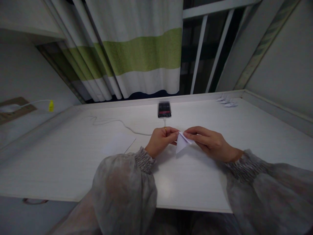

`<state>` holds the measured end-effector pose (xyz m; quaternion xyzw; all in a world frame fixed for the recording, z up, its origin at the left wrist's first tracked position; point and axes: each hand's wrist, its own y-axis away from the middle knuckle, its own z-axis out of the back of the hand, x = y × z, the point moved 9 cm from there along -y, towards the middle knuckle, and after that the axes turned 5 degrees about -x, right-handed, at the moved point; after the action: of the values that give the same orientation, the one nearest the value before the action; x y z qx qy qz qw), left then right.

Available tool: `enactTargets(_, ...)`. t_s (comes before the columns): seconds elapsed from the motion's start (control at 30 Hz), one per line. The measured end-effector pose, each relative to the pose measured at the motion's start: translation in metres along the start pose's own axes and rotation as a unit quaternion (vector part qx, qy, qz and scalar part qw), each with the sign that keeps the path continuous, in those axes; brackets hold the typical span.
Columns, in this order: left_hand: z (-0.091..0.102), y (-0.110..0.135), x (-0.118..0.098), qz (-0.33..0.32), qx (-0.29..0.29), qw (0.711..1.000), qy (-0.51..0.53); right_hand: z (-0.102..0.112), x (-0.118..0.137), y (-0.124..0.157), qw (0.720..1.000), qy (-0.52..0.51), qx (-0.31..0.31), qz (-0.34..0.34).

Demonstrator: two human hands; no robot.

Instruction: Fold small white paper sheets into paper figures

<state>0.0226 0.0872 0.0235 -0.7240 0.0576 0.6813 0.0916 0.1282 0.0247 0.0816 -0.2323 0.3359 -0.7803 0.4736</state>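
A small folded piece of white paper (182, 144) is held just above the white desk, its lower corner pointing down towards me. My left hand (161, 139) pinches its upper left edge between thumb and fingers; a gold ring shows on one finger. From the other side, my right hand (211, 141) grips the upper right flap with thumb and forefinger. To the left of my left hand lies a stack of white paper sheets (119, 143), flat on the desk.
Beyond my hands a phone (164, 109) is plugged into a white cable (124, 125) that curls leftward. Several folded white paper pieces (227, 100) sit at the back right corner. A curtain (144, 52) hangs behind the desk (61, 163); low walls edge it.
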Motion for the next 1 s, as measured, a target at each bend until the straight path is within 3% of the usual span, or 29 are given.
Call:
enactTargets(0.13, 0.001, 0.001, -0.004, -0.020, -0.011, 1.000, -0.004, 0.001, 0.004, 0.002, 0.999, 0.029, -0.007, 0.030)
enactTargets(0.3, 0.001, 0.000, 0.005, 0.015, -0.020, 0.999, 0.032, -0.003, 0.005, 0.003, 0.998, 0.036, 0.006, 0.046)
enactTargets(0.5, 0.000, -0.001, 0.007, 0.028, -0.011, 0.998, 0.057, -0.003, 0.001, 0.000, 1.000, 0.018, 0.009, 0.013)
enactTargets(0.73, -0.002, 0.001, 0.004, 0.032, 0.000, 0.998, 0.057, -0.001, 0.002, 0.001, 1.000, 0.012, 0.008, 0.022)
enactTargets(1.0, 0.002, -0.001, 0.009, 0.047, -0.025, 0.998, 0.020, -0.011, -0.003, 0.002, 0.998, -0.029, 0.056, -0.024)
